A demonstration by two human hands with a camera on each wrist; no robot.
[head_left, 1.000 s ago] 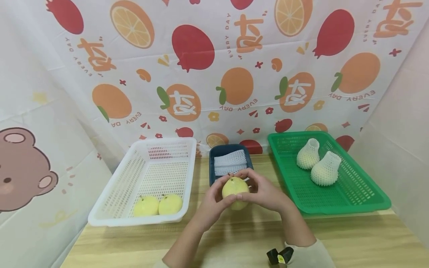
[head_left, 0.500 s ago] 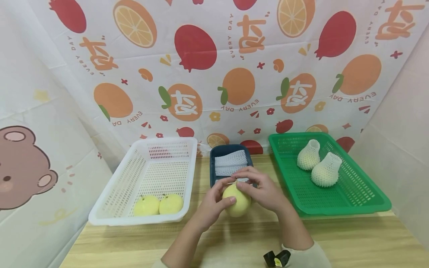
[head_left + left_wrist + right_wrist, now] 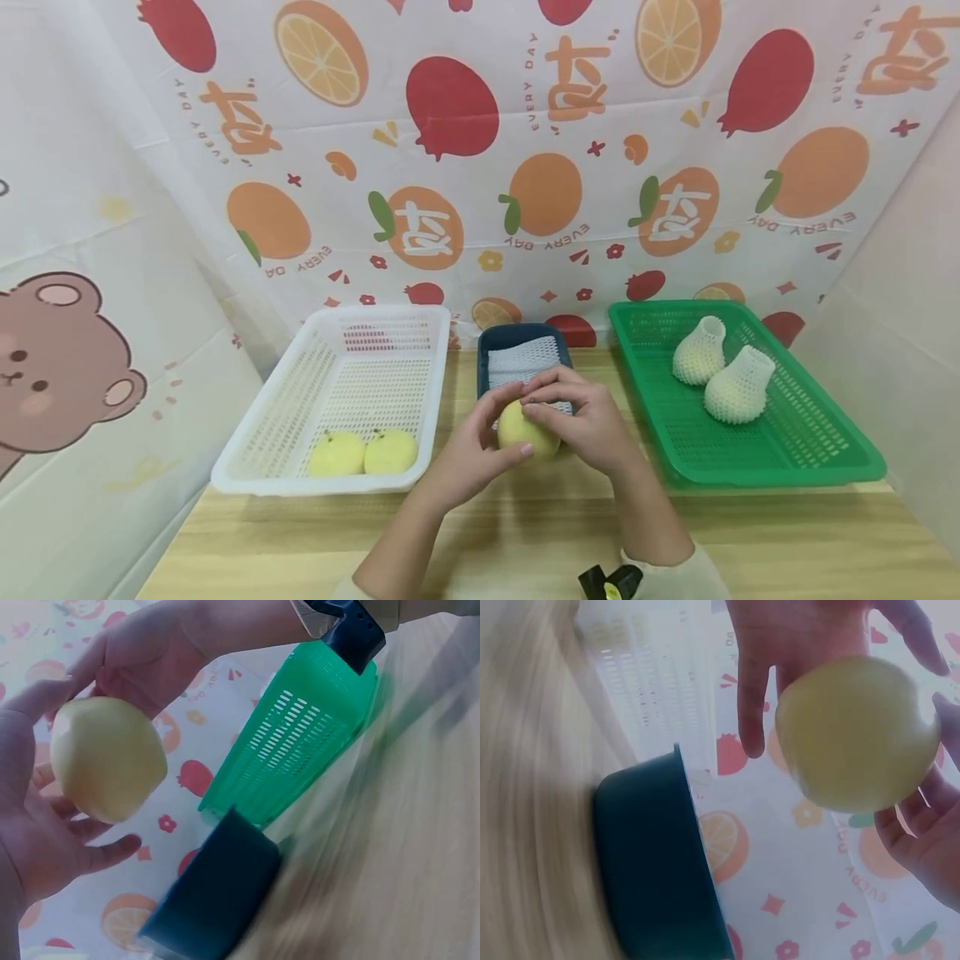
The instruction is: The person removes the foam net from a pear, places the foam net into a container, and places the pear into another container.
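A yellow-green pear (image 3: 525, 432) is held between both hands above the table, in front of the dark blue tray. My left hand (image 3: 471, 452) grips it from the left, its thumb along the near side. The right hand (image 3: 592, 423) comes from the other side, with thumb and fingertips at the top of the pear. In the left wrist view the pear (image 3: 109, 759) is bare, with no net round it. White foam net sleeves (image 3: 525, 358) lie in the dark blue tray (image 3: 483, 354), partly hidden by the hands.
On the left, a white basket (image 3: 247, 442) holds two pears (image 3: 337, 454) near its front. On the right, a green basket (image 3: 652, 400) holds two net-wrapped pears (image 3: 738, 387). A fruit-print cloth (image 3: 450, 108) hangs behind the wooden table (image 3: 525, 542).
The pear has been turned between the hands, so its stem no longer shows. The right thumb has moved from the pear's near side to its top. The head view has shifted slightly left.
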